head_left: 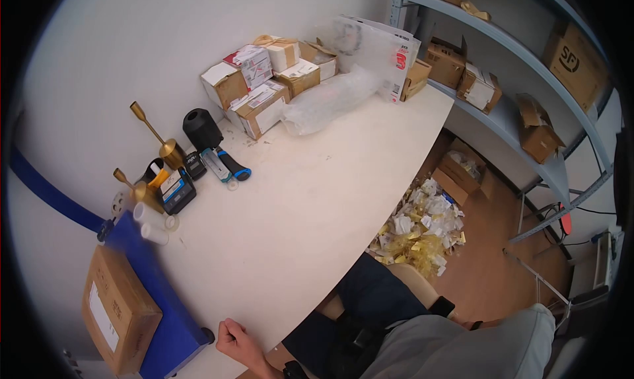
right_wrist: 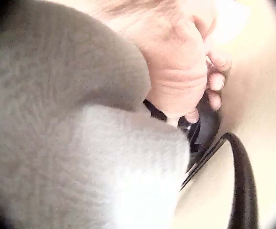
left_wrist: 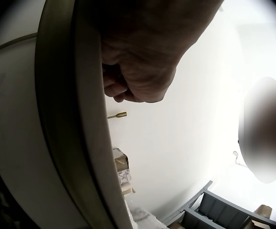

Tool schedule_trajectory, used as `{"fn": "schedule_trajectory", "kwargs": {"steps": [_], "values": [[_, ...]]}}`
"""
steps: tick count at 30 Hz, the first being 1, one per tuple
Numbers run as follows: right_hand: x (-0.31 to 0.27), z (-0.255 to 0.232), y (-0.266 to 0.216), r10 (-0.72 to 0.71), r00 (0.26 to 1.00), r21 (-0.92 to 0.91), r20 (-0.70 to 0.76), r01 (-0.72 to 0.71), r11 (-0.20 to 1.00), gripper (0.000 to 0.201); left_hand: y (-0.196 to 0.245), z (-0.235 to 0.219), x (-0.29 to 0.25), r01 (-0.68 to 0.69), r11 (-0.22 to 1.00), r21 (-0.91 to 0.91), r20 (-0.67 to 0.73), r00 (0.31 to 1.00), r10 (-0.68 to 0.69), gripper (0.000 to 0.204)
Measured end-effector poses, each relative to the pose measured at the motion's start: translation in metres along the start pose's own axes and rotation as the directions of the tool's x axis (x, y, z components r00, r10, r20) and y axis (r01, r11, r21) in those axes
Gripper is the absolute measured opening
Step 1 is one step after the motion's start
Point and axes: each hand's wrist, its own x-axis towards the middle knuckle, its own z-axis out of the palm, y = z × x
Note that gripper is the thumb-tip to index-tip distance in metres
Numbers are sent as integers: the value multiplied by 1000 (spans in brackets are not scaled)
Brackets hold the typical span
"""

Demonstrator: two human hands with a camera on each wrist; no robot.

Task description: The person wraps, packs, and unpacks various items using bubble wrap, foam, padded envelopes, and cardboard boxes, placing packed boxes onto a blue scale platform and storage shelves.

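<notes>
My left hand [head_left: 238, 343] rests at the table's front edge near a blue stand, its fingers curled in with nothing seen in them. In the left wrist view the same hand [left_wrist: 140, 78] is dark, fingers folded at the table edge [left_wrist: 97, 119]. Beside the grey sleeve [right_wrist: 71, 95], my right hand [right_wrist: 178, 67] has its bent fingers against a smooth black object [right_wrist: 208, 125]; I cannot tell whether it grips this. The head view hides the right hand. On the blue stand [head_left: 155, 293] lies a taped cardboard box [head_left: 122, 310] with a white label.
Along the wall stand brass holders [head_left: 173, 153], a blue-and-black knife [head_left: 232, 164], a black cylinder [head_left: 202, 129] and white rolls [head_left: 150, 220]. Small boxes [head_left: 261, 108] and clear plastic wrap [head_left: 333, 102] occupy the far end. Shelves [head_left: 502, 125] hold cartons; scraps [head_left: 422, 224] cover the floor.
</notes>
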Motion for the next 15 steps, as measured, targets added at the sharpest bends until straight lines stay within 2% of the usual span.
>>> {"fn": "schedule_trajectory", "kwargs": {"steps": [2, 6, 8, 9, 11, 12, 15], "values": [[2, -3, -3, -8, 1000, 0, -6, 8, 1000, 25, -5, 1, -1, 62, 998, 25, -15, 998, -61, 45], [11, -16, -4, -32, 999, -13, -16, 32, 999, 25, -19, -5, -2, 41, 998, 43, 21, 999, -42, 42], [13, -19, -7, -38, 999, -9, -20, 38, 999, 25, -5, -11, -1, 38, 979, 199, 55, 997, -50, 24], [12, -20, -8, -36, 999, -4, -22, 36, 999, 25, -1, -8, -1, 28, 981, 190, 71, 997, -42, 24], [11, -23, -7, -27, 999, 3, -29, 27, 1000, 25, 6, 0, -1, 9, 997, 83, -23, 1000, -7, 33], [11, -25, -6, -22, 999, 6, -33, 22, 1000, 25, 7, 0, 0, 2, 998, 71, -8, 1000, -1, 33], [13, -35, 0, -1, 999, 14, -47, 1, 1000, 26, 6, -4, 1, -39, 982, 182, 7, 999, 38, 35]]}}
